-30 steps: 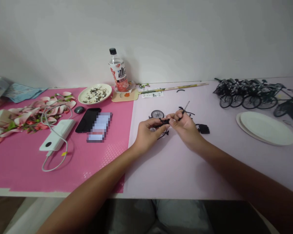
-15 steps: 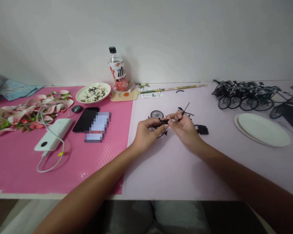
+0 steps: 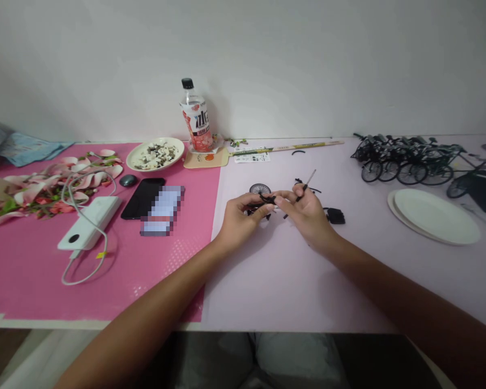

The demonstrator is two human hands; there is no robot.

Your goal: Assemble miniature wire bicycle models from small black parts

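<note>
My left hand is closed around a small black model bicycle part, held just above the pale table. Against the same part press the fingertips of my right hand. A small screwdriver is tucked in the right hand, its thin metal shaft pointing up and away. Behind my left fingers shows a spoked model wheel, partly covered. Thin black pieces lie beyond the right hand, and a black block-like piece rests to its right.
Several model bicycles stand at the right, behind white plates. To the left are phones, a white power bank with cable, a mouse, pink artificial petals, a bowl of small pieces and a bottle.
The black part has turned and shifted slightly left between my fingers. My right fingertips have moved a little left with it, and the screwdriver remains in that hand.
</note>
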